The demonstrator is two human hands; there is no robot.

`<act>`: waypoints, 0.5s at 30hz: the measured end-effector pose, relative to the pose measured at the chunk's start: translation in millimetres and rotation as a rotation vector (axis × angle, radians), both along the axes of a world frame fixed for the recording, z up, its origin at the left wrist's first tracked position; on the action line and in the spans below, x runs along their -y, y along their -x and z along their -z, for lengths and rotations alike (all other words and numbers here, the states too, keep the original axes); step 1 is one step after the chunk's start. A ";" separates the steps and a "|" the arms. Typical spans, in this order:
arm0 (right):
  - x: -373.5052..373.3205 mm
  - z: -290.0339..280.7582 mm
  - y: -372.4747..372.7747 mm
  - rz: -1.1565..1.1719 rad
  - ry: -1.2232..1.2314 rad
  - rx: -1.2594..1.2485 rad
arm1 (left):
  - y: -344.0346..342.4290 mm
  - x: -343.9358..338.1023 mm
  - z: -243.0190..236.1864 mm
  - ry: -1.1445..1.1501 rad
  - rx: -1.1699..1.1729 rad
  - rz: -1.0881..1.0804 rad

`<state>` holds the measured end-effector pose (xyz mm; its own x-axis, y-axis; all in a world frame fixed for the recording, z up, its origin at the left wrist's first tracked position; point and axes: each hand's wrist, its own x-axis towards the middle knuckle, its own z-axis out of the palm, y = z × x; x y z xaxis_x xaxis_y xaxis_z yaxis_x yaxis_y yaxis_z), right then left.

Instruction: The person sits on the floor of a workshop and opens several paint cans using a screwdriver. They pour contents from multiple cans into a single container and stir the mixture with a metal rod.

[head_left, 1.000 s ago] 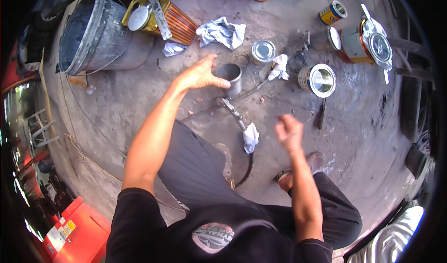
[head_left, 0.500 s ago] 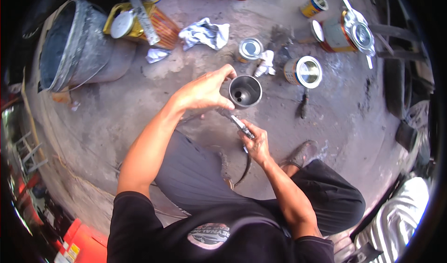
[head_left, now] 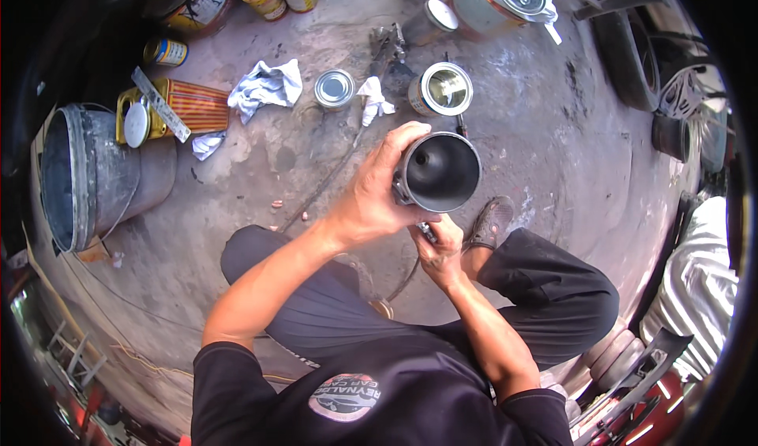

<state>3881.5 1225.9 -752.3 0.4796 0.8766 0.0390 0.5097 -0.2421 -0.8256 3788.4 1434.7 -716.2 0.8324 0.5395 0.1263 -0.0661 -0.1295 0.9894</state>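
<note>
A dark, round metal cup (head_left: 439,174) is held up in front of me, its mouth facing up and a small round opening low inside it. Around its left side wraps my left hand (head_left: 373,192), closed, with the fingertips at the far rim and the thumb at the near side. Just below the cup, my right hand (head_left: 441,250) grips the metal handle of a spray gun (head_left: 427,231); most of the gun is hidden by the cup and fingers. A thin hose (head_left: 407,279) hangs down from beneath the right hand.
Beyond my hands stand an opened can (head_left: 446,89), a lidded can (head_left: 335,89) and crumpled white cloths (head_left: 267,89). A large grey bucket (head_left: 69,178) lies tipped at left, beside a yellow-and-red tin (head_left: 197,106). Tyres (head_left: 624,59) line the right.
The cup has come up closer to my head, its inside now more visible. My left hand has gone from spread fingers at the rim to wrapping the cup's side. My view has shifted rightward.
</note>
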 end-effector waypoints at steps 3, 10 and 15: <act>0.4 3.9 -10.6 -0.079 0.077 -0.001 | -6.5 2.8 15.9 -0.063 0.017 -0.060; 19.9 38.2 -89.1 0.137 0.057 -0.430 | 1.3 -20.4 46.8 -0.076 -0.046 -0.087; -49.1 121.5 -142.2 0.307 0.094 -0.150 | -1.8 -23.7 41.4 -0.067 -0.083 -0.065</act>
<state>4023.7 1275.0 -873.8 0.7153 0.6874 -0.1261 0.2763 -0.4438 -0.8525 3790.2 1458.4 -757.6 0.8050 0.5854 0.0964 0.0260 -0.1971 0.9800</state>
